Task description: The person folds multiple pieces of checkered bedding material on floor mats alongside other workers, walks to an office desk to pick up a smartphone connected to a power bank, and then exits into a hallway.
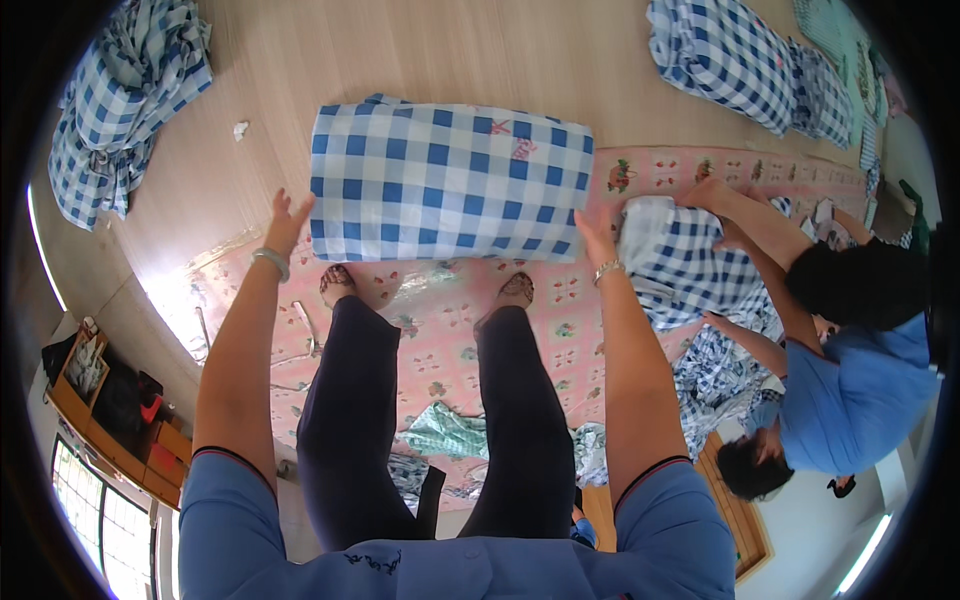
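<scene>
Left of rectangular blue-and-white checked fabric bundle [440,185]: crumpled checked cloth heap [135,100], top cut off; left hand [289,222] unclenched, fingers spread at bundle's left end; bundle straddles tan wood-look floor [270,60] and pink patterned sheet [555,345], underside hidden; right hand [598,238] loosely extended at right end; both likely steadying bundle, contact hard to tell
</scene>
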A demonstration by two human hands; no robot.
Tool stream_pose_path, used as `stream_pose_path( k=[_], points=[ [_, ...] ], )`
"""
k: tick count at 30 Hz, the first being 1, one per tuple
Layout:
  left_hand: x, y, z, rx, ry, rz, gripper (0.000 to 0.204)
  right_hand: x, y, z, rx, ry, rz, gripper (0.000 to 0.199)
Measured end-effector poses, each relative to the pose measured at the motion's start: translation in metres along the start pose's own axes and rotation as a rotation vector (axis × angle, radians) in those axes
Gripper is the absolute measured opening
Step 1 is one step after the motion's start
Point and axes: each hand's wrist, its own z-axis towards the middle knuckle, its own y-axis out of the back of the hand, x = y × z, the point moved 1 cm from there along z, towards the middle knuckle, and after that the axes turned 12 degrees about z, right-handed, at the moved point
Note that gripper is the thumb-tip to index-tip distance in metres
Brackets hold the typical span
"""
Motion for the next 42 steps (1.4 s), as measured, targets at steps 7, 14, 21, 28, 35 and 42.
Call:
stream_pose_path(
  k=[7, 14, 21, 28, 35, 42],
  points=[
    [0.021, -0.068, 0.031, 0.009, -0.057, -0.068, 0.092, 0.003, -0.076, -0.012, -0.016, -0.405, 0.187, 0.095],
    [-0.009, -0.043, -0.044, 0.411, 0.285, -0.323, 0.049, -0.001, -0.057, -0.042, 0.167, -0.568, 0.310, 0.050],
    [-0.050, 0.044, -0.205, 0.528, 0.447, -0.537, 0.045, 0.101, -0.008, -0.176, 0.243, -0.576, 0.338, 0.045],
    [-0.147, 0.108, -0.337, 0.584, 0.381, -0.540, 0.047, 0.212, 0.050, -0.298, 0.304, -0.526, 0.383, 0.058],
    [-0.244, 0.158, -0.396, 0.565, 0.171, -0.496, 0.046, 0.303, 0.087, -0.370, 0.301, -0.358, 0.560, 0.053],
    [-0.312, 0.170, -0.428, 0.654, 0.168, -0.467, 0.048, 0.361, 0.121, -0.385, 0.322, -0.330, 0.625, 0.052]
  ],
)
